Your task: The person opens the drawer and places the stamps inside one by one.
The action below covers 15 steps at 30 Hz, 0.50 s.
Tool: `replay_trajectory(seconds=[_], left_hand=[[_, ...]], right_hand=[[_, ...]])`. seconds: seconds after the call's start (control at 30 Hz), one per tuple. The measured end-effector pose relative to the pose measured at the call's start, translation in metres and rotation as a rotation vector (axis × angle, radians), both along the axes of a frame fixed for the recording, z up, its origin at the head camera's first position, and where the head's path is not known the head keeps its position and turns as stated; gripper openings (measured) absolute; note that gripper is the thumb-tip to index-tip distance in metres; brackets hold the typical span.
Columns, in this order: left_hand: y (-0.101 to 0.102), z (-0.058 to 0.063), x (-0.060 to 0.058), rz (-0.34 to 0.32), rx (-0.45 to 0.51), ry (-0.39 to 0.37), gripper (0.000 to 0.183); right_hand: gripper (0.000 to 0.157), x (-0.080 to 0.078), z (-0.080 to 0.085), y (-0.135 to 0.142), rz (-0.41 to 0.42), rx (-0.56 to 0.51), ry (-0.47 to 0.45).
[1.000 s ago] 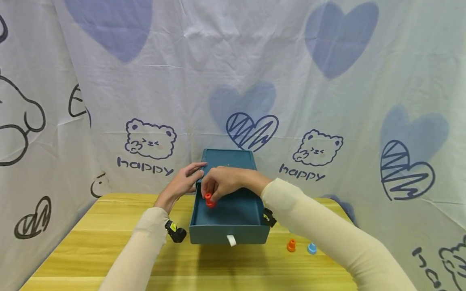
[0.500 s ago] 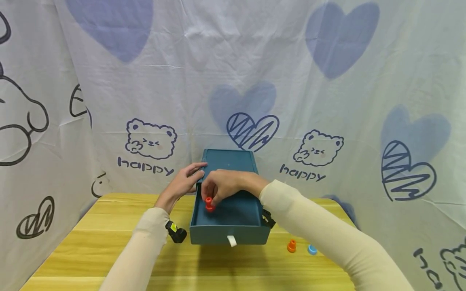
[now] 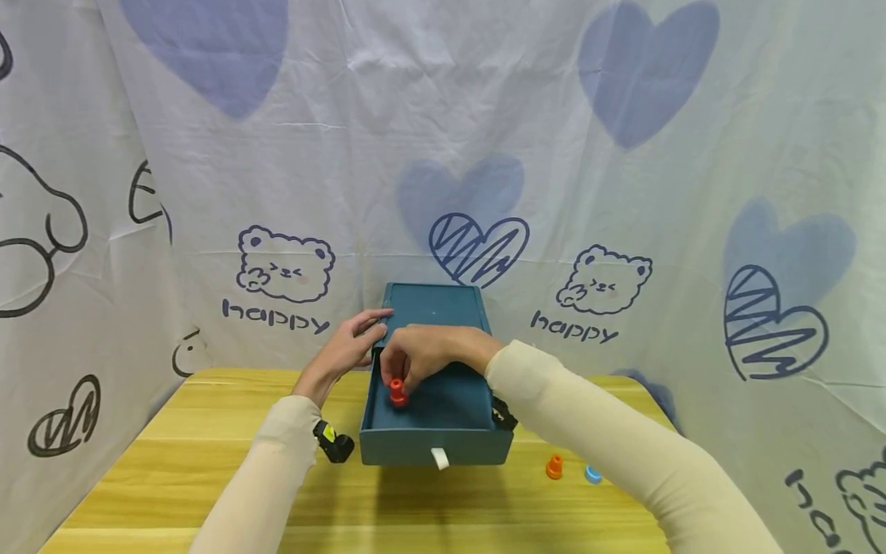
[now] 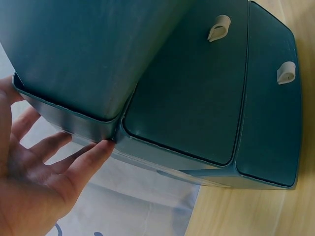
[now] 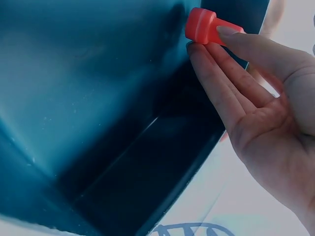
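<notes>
1. I have the right hand (image 3: 425, 352) pinching the red peg (image 3: 398, 393) inside the drawer (image 3: 450, 412), near its left edge.
2. My left hand (image 3: 344, 344), fingers spread, touches the left edge of the cabinet (image 3: 436, 302).

Fabric-walled tabletop workspace, room type unclear: cartoon-bear-and-heart sheets (image 3: 443, 123) hang behind and beside wood-grain table (image 3: 332, 500).

The right hand (image 3: 429, 350) and its red, round-based peg (image 3: 398, 394) sit slightly lower at the dark teal drawer (image 3: 477, 448) than before.
</notes>
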State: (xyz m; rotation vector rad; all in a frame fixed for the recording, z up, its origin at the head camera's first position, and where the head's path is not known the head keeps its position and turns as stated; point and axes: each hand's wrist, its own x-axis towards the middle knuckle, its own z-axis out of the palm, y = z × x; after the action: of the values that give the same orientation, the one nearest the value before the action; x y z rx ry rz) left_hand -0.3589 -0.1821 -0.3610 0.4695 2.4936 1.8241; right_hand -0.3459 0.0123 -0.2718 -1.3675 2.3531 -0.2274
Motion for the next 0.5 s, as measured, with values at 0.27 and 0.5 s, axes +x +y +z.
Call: replay_trajectory(seconds=[0.27, 0.5], left_hand=[[-0.0004, 0.0004, 0.0003, -0.001, -0.005, 0.001, 0.052], [-0.0008, 0.0007, 0.0002, -0.004, -0.007, 0.009, 0.051]], right_hand=[[0.016, -0.0018, -0.0046, -0.0018, -0.026, 0.020, -0.001], [0.018, -0.0021, -0.0071, -0.0025, -0.017, 0.037, 0.018]])
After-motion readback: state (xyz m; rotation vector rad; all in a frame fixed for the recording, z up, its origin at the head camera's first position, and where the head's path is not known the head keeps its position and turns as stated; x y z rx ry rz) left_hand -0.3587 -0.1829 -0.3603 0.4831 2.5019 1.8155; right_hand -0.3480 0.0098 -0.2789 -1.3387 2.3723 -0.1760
